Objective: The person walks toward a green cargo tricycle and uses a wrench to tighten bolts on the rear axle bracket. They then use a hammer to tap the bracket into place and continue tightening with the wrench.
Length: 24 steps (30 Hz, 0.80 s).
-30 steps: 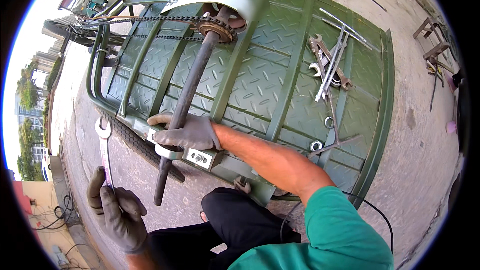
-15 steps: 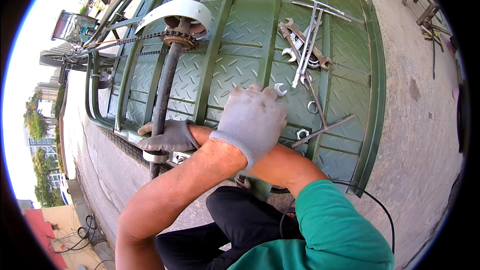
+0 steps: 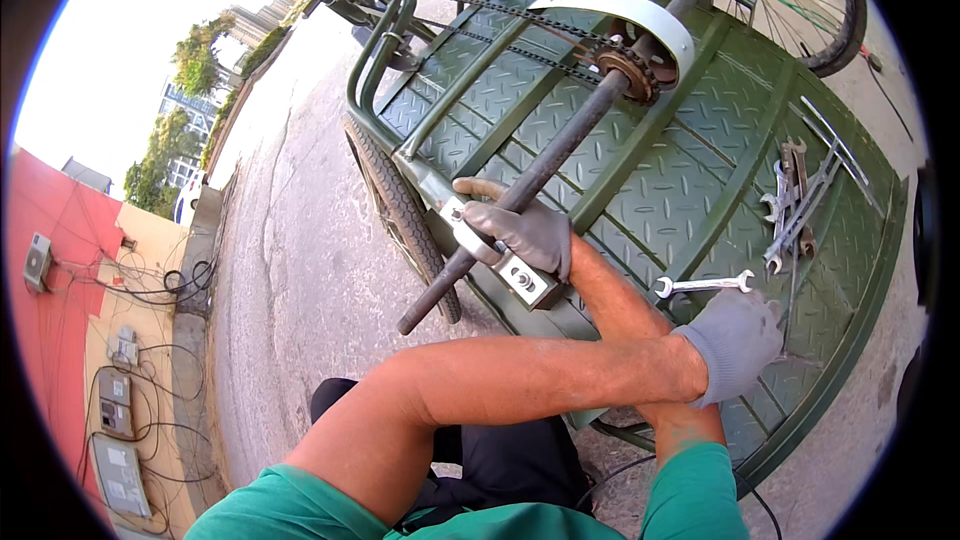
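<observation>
My arms are crossed, both hands in grey gloves. My right hand (image 3: 535, 233) is wrapped round the dark steel axle (image 3: 585, 125), beside a silver bearing block (image 3: 470, 232) on the cart frame. My left hand (image 3: 738, 342) reaches down to the green tread-plate bed (image 3: 650, 215). Its fingers are bent and mostly hidden, so whether they hold anything does not show. A silver double open-end spanner (image 3: 705, 285) lies just beyond that hand. Farther off is a pile of spanners (image 3: 790, 185) with thin metal rods (image 3: 840, 145).
A chain (image 3: 520, 12) runs to a rusty sprocket (image 3: 625, 70) on the axle, under a white curved guard (image 3: 640, 15). Spoked wheels stand at the near-left side (image 3: 395, 205) and far right (image 3: 845, 10). Wires and boxes (image 3: 115, 405) line the wall at left.
My view has swung left. My left hand has moved off the silver spanner, which now lies uncovered, toward the near part of the bed. My right hand stays at the axle.
</observation>
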Each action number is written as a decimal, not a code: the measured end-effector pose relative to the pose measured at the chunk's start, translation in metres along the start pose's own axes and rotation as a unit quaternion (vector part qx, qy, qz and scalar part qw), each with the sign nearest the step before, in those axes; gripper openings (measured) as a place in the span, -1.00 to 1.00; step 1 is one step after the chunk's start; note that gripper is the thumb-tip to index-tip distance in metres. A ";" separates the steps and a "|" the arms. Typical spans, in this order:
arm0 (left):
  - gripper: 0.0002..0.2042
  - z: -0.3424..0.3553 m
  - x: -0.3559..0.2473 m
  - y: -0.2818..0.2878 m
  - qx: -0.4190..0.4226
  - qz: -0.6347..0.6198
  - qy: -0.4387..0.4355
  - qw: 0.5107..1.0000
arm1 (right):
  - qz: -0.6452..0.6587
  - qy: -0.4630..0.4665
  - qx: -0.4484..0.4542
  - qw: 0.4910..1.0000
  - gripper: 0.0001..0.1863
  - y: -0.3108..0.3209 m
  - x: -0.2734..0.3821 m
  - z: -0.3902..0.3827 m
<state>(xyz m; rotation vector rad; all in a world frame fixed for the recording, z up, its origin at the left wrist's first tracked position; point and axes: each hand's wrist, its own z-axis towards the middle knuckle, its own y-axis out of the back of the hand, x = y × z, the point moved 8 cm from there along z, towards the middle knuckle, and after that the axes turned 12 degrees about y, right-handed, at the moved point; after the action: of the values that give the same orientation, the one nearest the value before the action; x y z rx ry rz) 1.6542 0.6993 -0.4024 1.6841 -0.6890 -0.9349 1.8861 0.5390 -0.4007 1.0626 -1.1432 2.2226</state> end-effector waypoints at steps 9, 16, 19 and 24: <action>-0.80 -0.057 0.064 0.208 -0.235 -0.298 0.122 0.917 | 0.109 -0.029 0.017 0.993 -0.34 -0.028 -0.026 0.005; -0.70 -0.201 0.135 0.324 -0.203 -0.504 0.104 0.833 | 0.025 -0.018 0.017 0.999 -0.41 -0.026 -0.008 -0.001; -0.56 -0.258 0.154 0.345 -0.136 -0.544 0.113 0.820 | 0.063 -0.015 0.029 0.998 -0.34 -0.024 -0.017 0.000; -0.59 -0.323 0.144 0.384 -0.337 -0.215 0.200 0.895 | 0.069 -0.011 0.041 0.997 -0.25 -0.018 -0.028 -0.001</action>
<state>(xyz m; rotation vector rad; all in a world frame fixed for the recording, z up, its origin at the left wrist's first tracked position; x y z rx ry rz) 2.0056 0.6349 -0.0217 1.3339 0.2914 -0.9391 1.9142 0.5497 -0.4142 1.0732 -1.1760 2.3895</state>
